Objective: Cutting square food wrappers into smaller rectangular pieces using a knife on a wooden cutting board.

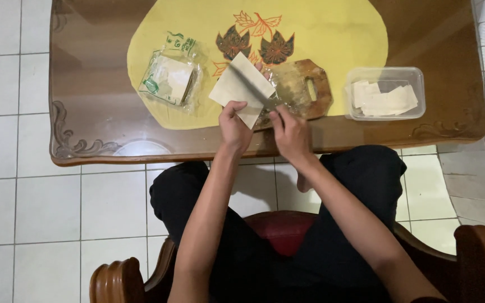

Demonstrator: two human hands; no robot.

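Both forearms reach forward from the lap, over the near edge of the tabletop (pixel 113 134), wrists close together and hands almost side by side. The left hand (pixel 234 126) is curled, knuckles up, its grip pinched on the near corner of a pale square sheet (pixel 241 87), which it holds tilted above the yellow mat (pixel 321 33). The right hand (pixel 290 130) sits just beside it, fingers wrapped tight round the handle of a knife (pixel 254 92); the blade runs up and to the left, lying across the sheet's face. The sheet hangs over the left end of a wooden board (pixel 304 87), which rests on the mat with its handle hole to the right. To the left of the hands, well apart, lies a clear plastic packet (pixel 172 76) with a stack of the same pale squares inside. On the right, beyond the board, a clear tub (pixel 387 92) sits with cut pale pieces piled in it. Dark trousers and a red chair seat (pixel 282 230) fill the foreground, white floor tiles either side.
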